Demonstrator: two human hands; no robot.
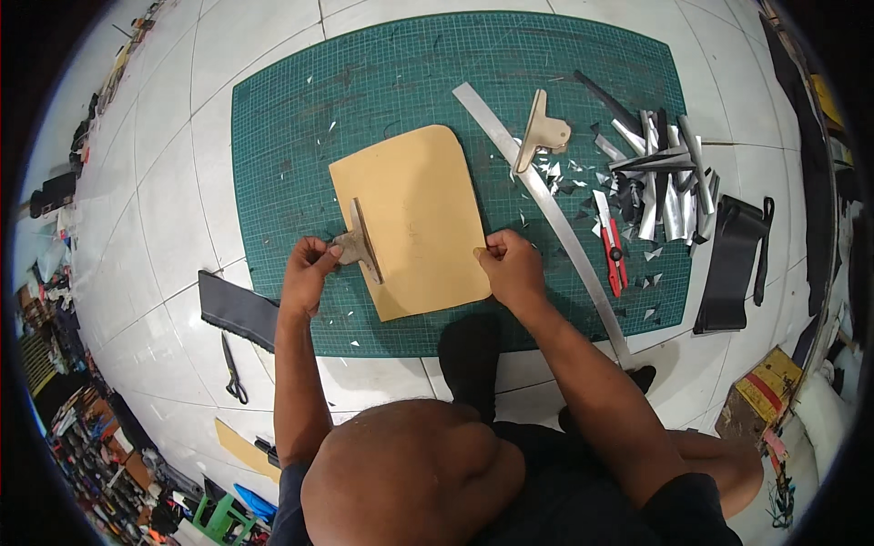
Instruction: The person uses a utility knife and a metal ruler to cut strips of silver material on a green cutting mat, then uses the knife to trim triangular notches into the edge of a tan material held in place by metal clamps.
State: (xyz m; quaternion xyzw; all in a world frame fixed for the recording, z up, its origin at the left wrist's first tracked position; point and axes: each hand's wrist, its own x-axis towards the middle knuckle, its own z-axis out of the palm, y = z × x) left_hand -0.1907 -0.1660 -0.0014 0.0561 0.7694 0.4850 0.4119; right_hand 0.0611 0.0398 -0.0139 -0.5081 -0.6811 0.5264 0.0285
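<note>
A tan card panel (414,218) with two rounded corners on its right side lies over the green cutting mat (282,118). On the panel's left edge sits a wide metal bulldog clip (358,241). The fingers and thumb of my left hand (311,264) are closed on that clip's handle end. My right hand (512,266) pinches the panel's right edge near the lower corner. Whether another sheet lies under the panel is hidden from me.
A steel ruler (546,205) slants across the mat. Right of it are a second bulldog clip (543,134), a red utility knife (611,250) and black and silver offcuts (669,173). Black folded material (728,264) lies beyond. Scissors (231,369) and a dark strip (238,309) lie left.
</note>
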